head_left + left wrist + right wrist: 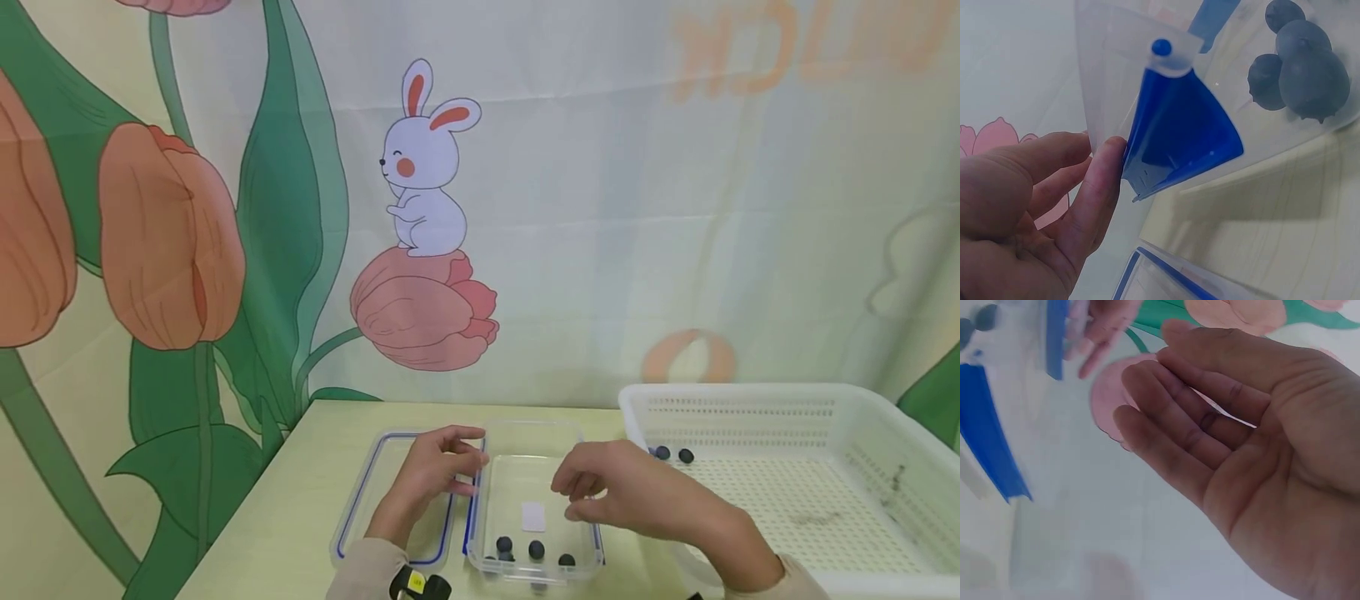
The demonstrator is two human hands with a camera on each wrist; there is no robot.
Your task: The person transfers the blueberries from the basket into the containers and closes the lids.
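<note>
A clear plastic food container (532,475) with blue side clips (1185,131) stands on the table. Several dark, blueberry-like balls (536,550) with small nubs are gathered at its near end, and a white label (533,517) shows near its middle. My left hand (438,467) touches the container's left side; in the left wrist view its fingertips (1113,150) rest against the wall and clip. Over the container's right side hovers my right hand (622,487), fingers loosely bent and holding nothing, as its bare palm (1279,469) confirms in the right wrist view.
A clear lid (367,492) with a blue seal lies left of the container, partly under my left arm. At the right stands a large white perforated basket (855,396) with a few dark balls (686,456) in its far left corner. A printed curtain (562,208) hangs behind the table.
</note>
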